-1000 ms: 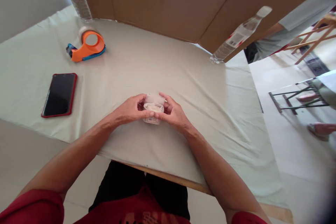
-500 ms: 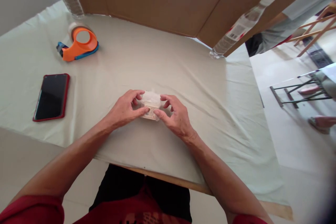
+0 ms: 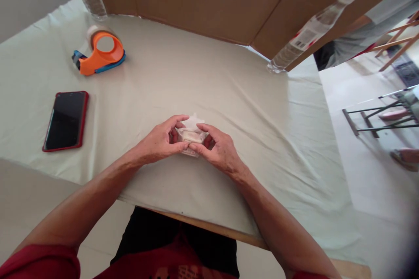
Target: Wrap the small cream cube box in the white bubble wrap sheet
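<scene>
A small, pale block-shaped packet (image 3: pixel 192 135) with faint print on its near side rests between my hands near the table's front. Thin whitish wrapping stands up at its far side; I cannot make out what is inside. My left hand (image 3: pixel 160 140) grips the left side, thumb at the near edge and fingers curled behind. From the right, my right hand (image 3: pixel 221 148) holds it the same way. Both thumb tips nearly meet over the near edge.
A red-cased phone (image 3: pixel 65 120) lies on the left of the cloth-covered table (image 3: pixel 183 69), with an orange tape dispenser (image 3: pixel 106 56) behind it. Bottles (image 3: pixel 307 37) stand against a cardboard panel (image 3: pixel 196 0) at the back. Another person's sleeve (image 3: pixel 389 4) shows behind the panel at right.
My hands have come closer together around the packet, thumbs now nearly touching. The wrapping at its far side has lifted and opened, showing more of the top. The view has shifted slightly.
</scene>
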`<state>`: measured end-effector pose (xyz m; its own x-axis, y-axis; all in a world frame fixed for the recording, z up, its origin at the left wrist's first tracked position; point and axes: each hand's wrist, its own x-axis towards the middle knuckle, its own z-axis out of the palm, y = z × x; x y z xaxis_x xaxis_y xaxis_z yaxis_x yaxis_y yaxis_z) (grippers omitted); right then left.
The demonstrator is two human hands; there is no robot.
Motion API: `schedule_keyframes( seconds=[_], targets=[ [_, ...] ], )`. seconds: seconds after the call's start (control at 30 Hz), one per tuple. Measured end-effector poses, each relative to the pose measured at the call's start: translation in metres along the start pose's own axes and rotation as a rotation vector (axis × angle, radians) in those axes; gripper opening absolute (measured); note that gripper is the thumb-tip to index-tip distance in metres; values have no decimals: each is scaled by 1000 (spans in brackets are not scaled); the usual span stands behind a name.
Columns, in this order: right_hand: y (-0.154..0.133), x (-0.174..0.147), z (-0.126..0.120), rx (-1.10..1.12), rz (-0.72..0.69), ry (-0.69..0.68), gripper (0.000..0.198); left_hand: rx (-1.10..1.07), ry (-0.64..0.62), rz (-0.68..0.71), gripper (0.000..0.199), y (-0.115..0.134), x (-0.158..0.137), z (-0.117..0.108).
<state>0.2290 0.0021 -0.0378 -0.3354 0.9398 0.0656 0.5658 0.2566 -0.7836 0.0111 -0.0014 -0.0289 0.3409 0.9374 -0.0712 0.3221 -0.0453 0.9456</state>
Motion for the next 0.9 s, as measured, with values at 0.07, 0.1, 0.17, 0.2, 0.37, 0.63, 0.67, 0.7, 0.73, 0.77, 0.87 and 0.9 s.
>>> schedule_keyframes(
  seconds=[0.07,0.1,0.17,0.2,0.37,0.63,0.67,0.7,0.73,0.77,0.87,0.9],
  targets=[
    [-2,0,0,26,33,-21,61,-31,-21,-11,68,1,0,0],
    [-2,0,-1,38,50,-25,63,-46,-28,-19,68,2,0,0],
    [-3,0,-1,57,79,-28,64,-50,-20,-35,68,4,-1,1],
    [-4,0,-2,66,90,-30,63,-31,7,-37,67,4,-2,1],
    [-2,2,-2,184,123,-74,55,138,154,36,62,3,-3,2],
    [4,6,2,433,187,-157,58,62,16,-18,67,3,-3,2],
    [5,6,2,439,186,-168,58,62,7,-8,67,3,-3,2],
    [5,6,1,439,184,-183,59,65,-2,4,67,3,-3,1],
    [5,6,1,436,182,-203,59,71,-8,16,66,4,-3,1],
    [5,6,0,432,179,-225,59,77,-13,25,66,5,-3,1],
    [3,7,-4,419,172,-287,60,84,-31,41,66,7,-3,0],
    [2,7,-6,417,168,-305,60,84,-39,39,66,7,-3,0]
  ],
)
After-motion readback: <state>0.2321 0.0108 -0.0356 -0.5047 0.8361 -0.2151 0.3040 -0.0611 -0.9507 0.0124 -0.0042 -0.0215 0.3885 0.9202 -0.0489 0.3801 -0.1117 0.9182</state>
